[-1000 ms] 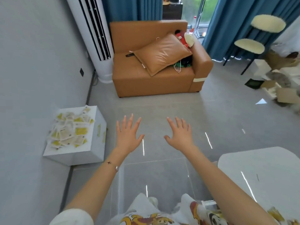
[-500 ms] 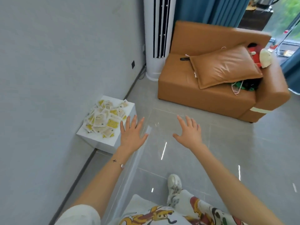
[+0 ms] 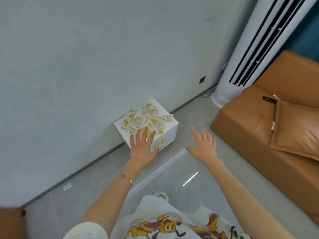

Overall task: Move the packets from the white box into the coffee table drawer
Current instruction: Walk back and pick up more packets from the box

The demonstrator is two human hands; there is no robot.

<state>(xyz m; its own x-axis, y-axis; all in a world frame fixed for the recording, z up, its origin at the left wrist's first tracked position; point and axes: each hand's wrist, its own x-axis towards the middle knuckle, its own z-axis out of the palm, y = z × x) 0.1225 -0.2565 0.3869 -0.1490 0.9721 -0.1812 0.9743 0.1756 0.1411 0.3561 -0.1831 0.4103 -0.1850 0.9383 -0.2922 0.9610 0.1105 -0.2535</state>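
Fingers (image 3: 144,135) spread and empty, you're reaching toward packets (image 3: 145,120) overhanging the box's (image 3: 170,135) edges; sweeping risks spills.

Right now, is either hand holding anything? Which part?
Nothing held. Left hand is open, fingers spread in front of the packets on the white box; right hand open, empty.

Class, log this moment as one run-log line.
phase: reaching | left hand: open, over white box near edge | right hand: open, empty | packets: piled on box | drawer: not in view
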